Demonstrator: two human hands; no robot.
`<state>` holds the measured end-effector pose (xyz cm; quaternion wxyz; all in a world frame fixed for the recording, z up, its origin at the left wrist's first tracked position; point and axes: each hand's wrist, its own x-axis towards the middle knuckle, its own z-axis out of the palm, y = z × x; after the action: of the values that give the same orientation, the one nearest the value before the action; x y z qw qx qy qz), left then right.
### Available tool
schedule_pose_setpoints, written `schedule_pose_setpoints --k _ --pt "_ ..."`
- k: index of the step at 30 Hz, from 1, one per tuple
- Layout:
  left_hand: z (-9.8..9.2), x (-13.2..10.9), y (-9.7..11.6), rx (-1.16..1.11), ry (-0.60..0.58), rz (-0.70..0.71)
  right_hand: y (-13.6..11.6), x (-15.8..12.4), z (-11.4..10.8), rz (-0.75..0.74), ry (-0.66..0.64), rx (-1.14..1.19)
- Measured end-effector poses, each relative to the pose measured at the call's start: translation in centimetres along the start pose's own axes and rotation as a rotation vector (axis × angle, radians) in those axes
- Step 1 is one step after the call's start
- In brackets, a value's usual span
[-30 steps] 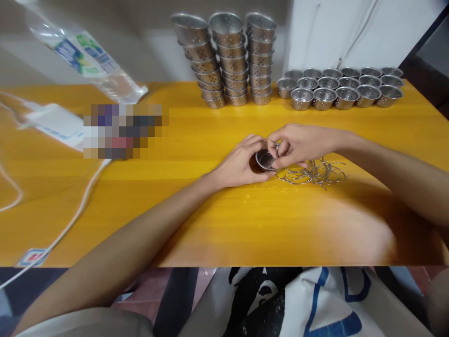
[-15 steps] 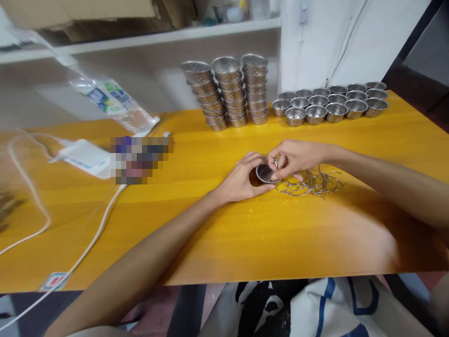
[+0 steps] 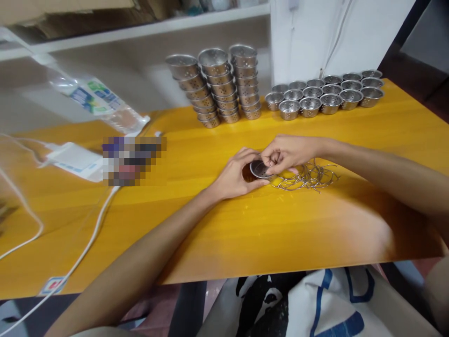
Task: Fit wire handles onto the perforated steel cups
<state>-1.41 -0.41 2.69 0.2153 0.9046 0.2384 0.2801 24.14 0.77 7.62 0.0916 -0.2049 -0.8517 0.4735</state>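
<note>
A small perforated metal cup (image 3: 257,169) stands on the yellow table, its opening facing up. My left hand (image 3: 238,174) curves around its left side, thumb in front and fingers behind. Over the cup's right rim, my right hand (image 3: 282,154) pinches a thin wire ring (image 3: 270,163), part of which shows inside the cup; the fingers hide the rest. Just right of the cup, partly under my right hand, lies a tangled heap of wire rings (image 3: 312,178).
Leaning stacks of perforated cups (image 3: 217,86) stand at the back. Rows of single cups (image 3: 329,100) sit at the back right. On the left are a white power strip (image 3: 75,161), a white cable (image 3: 94,229) and a clear plastic packet (image 3: 101,100). The table's front edge (image 3: 245,276) runs before me.
The view has shifted slightly, so most things appear a little further left and higher. My right fingers have closed in lower over the cup's opening; my left hand keeps its hold.
</note>
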Motion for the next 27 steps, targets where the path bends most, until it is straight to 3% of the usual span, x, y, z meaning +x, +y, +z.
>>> schedule_pose_setpoints --k 10,15,18,23,27 --pt "0.0 0.0 0.2 0.000 -0.008 -0.024 0.3 0.0 -0.6 0.059 -0.037 0.060" --pt "0.0 0.1 -0.1 0.045 -0.015 -0.022 -1.2 -0.3 -1.1 0.110 0.007 -0.047" --pt "0.2 0.0 -0.5 0.089 0.050 -0.043 -2.1 -0.1 -0.7 0.100 0.128 -0.225" --pt "0.5 -0.3 -0.5 0.086 0.278 -0.078 -1.8 0.3 -0.1 0.107 0.496 -0.505" --pt "0.9 -0.3 -0.3 0.094 0.434 -0.046 -0.8 0.5 0.6 0.238 0.645 -0.264"
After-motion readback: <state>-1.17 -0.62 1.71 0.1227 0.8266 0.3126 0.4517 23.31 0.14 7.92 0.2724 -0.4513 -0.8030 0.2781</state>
